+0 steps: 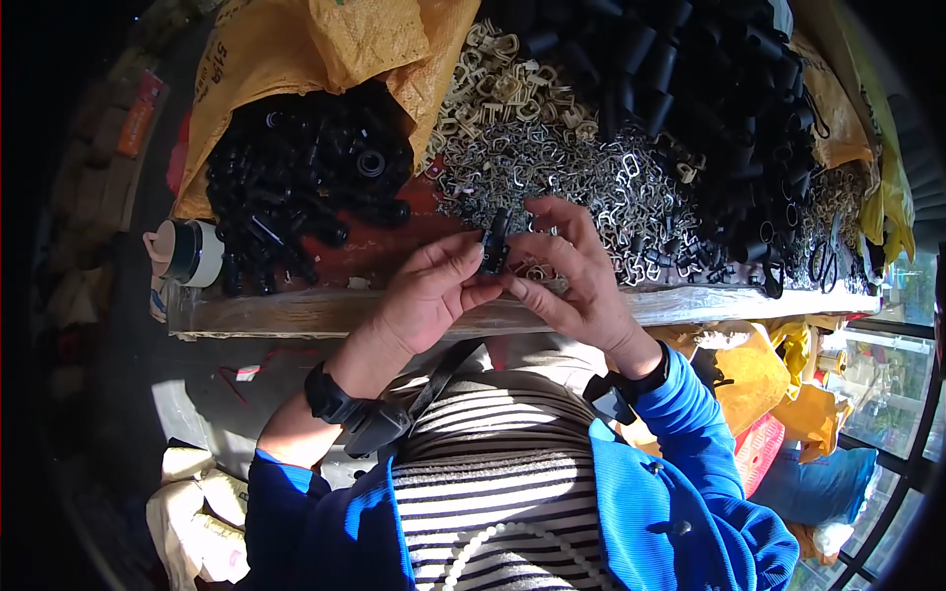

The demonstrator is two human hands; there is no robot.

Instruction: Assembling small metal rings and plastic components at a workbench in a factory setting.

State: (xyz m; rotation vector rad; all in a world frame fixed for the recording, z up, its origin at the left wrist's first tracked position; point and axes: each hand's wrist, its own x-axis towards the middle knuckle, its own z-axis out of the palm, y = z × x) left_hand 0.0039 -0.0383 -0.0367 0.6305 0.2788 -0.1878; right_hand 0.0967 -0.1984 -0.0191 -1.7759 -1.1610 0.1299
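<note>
A small black cylindrical part [496,243] is held above the table's front edge, tilted slightly. My left hand [426,291] grips its lower portion between thumb and fingers. My right hand [576,281] is beside it with fingers curved and spread apart. The index fingertip and thumb tip are close to the part; whether they touch it I cannot tell. Behind my hands spreads a heap of small silvery metal rings and clips [591,182]. Similar black glossy cylindrical parts [305,163] lie piled on the left.
A yellow woven sack [325,49] opens around the left pile. Cream-coloured buckle-like pieces [507,84] and matte black tubes [641,59] are heaped farther back. A round white-and-black container [205,253] stands at the left corner. The table's wrapped front edge [394,313] runs under my wrists.
</note>
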